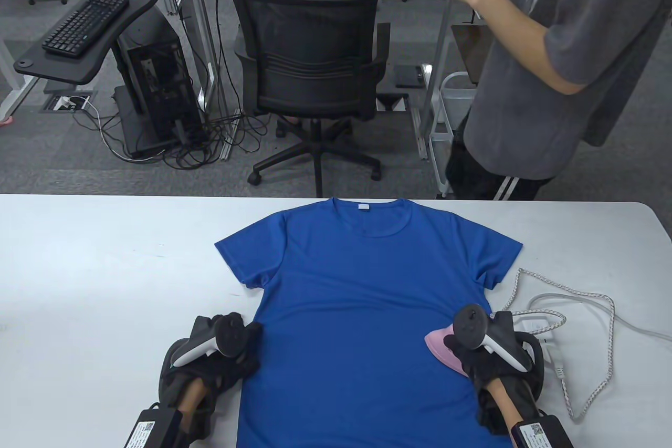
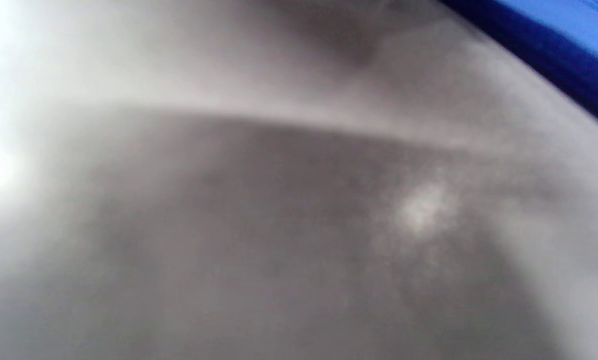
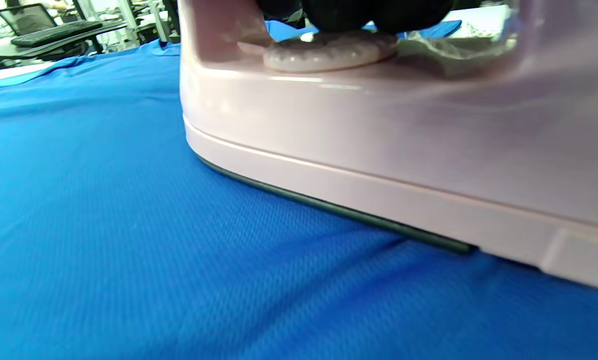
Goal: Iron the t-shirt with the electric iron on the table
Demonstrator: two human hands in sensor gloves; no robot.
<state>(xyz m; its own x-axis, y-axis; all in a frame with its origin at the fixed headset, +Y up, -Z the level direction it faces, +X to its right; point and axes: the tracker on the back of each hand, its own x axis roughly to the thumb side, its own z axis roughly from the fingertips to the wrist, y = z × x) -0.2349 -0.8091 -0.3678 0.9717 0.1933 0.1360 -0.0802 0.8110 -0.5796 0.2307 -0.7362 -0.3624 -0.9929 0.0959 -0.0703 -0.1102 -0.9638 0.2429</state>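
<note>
Resting at the near left of the white surface [image 1: 94, 269], the left hand [image 1: 226, 358] is lying against the left side edge of the blue t-shirt [image 1: 362, 311], a tracker strapped to its back; whether its fingers are straight or curled cannot be told, since the tracker and glove are hiding them and the left wrist view is showing only a grey blur with a strip of blue cloth [image 2: 569, 40] in its upper right corner. The t-shirt is lying flat and face up in the middle of the surface, collar pointing away toward the far edge and hem running off the near edge. On its right side, near the right edge of the cloth, the pink iron [image 1: 443, 345] is sitting with its soleplate flat on the fabric, as the right wrist view is showing [image 3: 379, 150]. The right hand [image 1: 480, 351] is gripping the iron from above, dark gloved fingers [image 3: 349, 12] wrapping its handle. Just right of that, the white cord [image 1: 583, 301] is looping across the surface.
</note>
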